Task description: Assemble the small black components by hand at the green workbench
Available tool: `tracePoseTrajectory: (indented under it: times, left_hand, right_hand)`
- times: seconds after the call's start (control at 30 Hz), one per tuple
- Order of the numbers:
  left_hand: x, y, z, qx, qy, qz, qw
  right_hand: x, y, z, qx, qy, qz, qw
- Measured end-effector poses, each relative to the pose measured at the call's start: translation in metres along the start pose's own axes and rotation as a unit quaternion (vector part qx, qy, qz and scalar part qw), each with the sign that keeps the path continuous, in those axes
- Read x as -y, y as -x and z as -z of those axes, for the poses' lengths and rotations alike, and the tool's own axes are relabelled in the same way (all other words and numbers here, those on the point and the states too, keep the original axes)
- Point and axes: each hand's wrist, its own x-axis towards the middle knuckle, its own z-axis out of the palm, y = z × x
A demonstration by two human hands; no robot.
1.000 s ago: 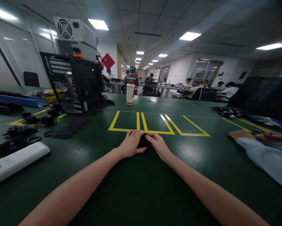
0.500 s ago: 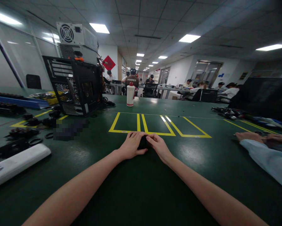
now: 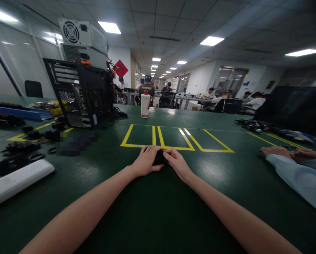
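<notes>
Two bare hands meet on one small black object [image 3: 158, 157] at the centre of the green table [image 3: 158, 215]. The left hand [image 3: 145, 162] is closed around the object from the left: the fingers arch over its far side, and the thumb extends along its near side. The gap between thumb and fingers is filled by the object. The right hand [image 3: 178, 164] is closed to a narrow fingertip grip at the object's right side, with thumb and fingers drawn close together. Grip force cannot be determined. The fingers cover most of the object; its exact shape, and whether its underside touches the table, cannot be determined.

The object is located just on the near side of the yellow tape outlines [image 3: 218, 151]. A white cup [image 3: 144, 108] with a red top stands upright beyond the outlines. To the left are a black computer case [image 3: 101, 95] and, nearer, a white bar-shaped item [image 3: 22, 182]. At far right, a co-worker's light blue sleeve [image 3: 295, 180] rests over the table.
</notes>
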Motion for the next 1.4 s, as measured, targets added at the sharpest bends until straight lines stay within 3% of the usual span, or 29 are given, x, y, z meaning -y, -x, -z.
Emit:
tracePoseTrajectory:
  times: [0.1,0.23,0.47,0.73,1.03,1.27,1.4]
  left_hand:
    - [-0.001,0.0,0.0,-0.002,0.001,-0.002,1.0]
    - [-0.001,0.0,0.0,-0.001,0.003,0.001,1.0]
    - [0.0,0.0,-0.001,0.001,-0.001,0.004,1.0]
    - [-0.001,0.0,0.0,-0.001,0.005,0.004,1.0]
    - [-0.001,0.0,0.0,0.007,0.008,0.009,1.0]
    - [-0.002,-0.001,0.001,0.005,0.007,0.013,1.0]
    - [-0.002,-0.001,0.0,0.002,0.006,0.013,1.0]
  right_hand:
    - [-0.005,-0.007,0.0,-0.027,-0.001,-0.016,0.999]
    - [-0.007,-0.012,0.003,-0.009,-0.028,-0.061,0.998]
    - [0.001,-0.002,0.005,0.034,-0.023,-0.025,0.999]
    - [-0.008,-0.01,0.002,-0.025,-0.003,-0.039,0.999]
    - [0.007,0.004,0.003,0.047,-0.016,-0.005,0.999]
    - [-0.005,-0.006,0.0,-0.035,0.028,-0.005,0.999]
    - [-0.009,-0.011,0.003,-0.021,0.005,-0.028,0.999]
